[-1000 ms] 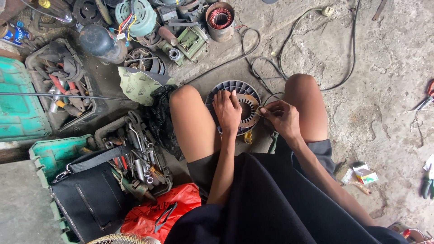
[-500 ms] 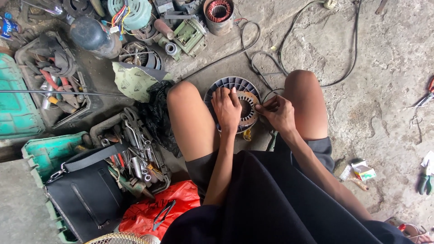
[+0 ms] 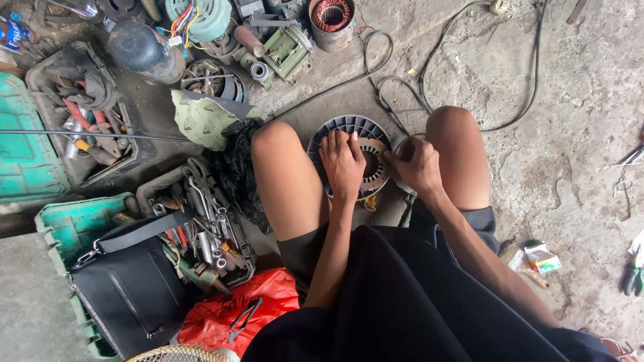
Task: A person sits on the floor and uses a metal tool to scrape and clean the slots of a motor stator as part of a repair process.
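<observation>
The person is squatting on the concrete floor with a round, slotted motor stator lying flat between the 2 knees, where both hands can reach it from above and the legs are fencing it in. The left hand is lying palm-down on the ring, fingers pressed together and curling over the central hole, apparently pinning the part so it is not sliding. The right hand is closing at the ring's right rim, fingertips bunching as if pinching something thin; what it is pinching I cannot tell.

Off to the person's left, a green crate is carrying a black shoulder bag. Just beside it, a dark tray is holding wrenches and other metal hand tools, heaped loosely. Nearer the far left edge of the floor, another tray is holding red-handled tools and rags. A red plastic bag is lying near the person's left thigh with dark pliers on top. A copper-wound cylinder is standing at the far edge, and a black cable is looping across the floor behind the stator.
</observation>
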